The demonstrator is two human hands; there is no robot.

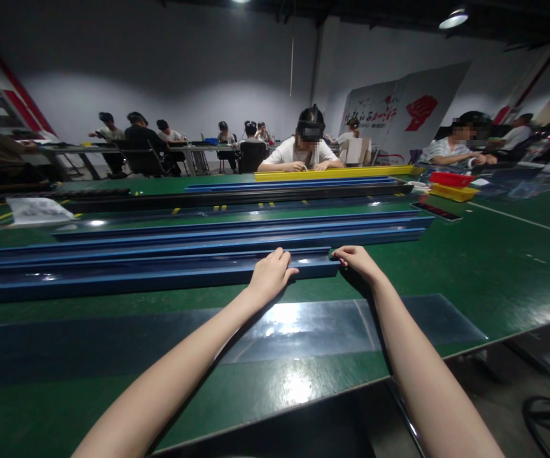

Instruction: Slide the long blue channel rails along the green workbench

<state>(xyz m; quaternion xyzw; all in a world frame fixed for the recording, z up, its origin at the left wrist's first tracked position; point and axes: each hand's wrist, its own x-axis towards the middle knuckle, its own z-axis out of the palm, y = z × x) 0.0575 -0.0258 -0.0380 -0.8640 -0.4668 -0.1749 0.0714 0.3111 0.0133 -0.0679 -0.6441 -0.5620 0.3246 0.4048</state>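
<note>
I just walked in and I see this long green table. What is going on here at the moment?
A person reaches both bare arms over the green table. The left hand lies on the nearest blue rail close to its right end, fingers curled over its edge. The right hand touches that end with its fingertips. Further blue rails lie parallel behind it. Across the table, a person in a white shirt works at a yellow rail.

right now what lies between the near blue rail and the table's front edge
A glossy clear sheet on the green table, seen in the head view.
</note>
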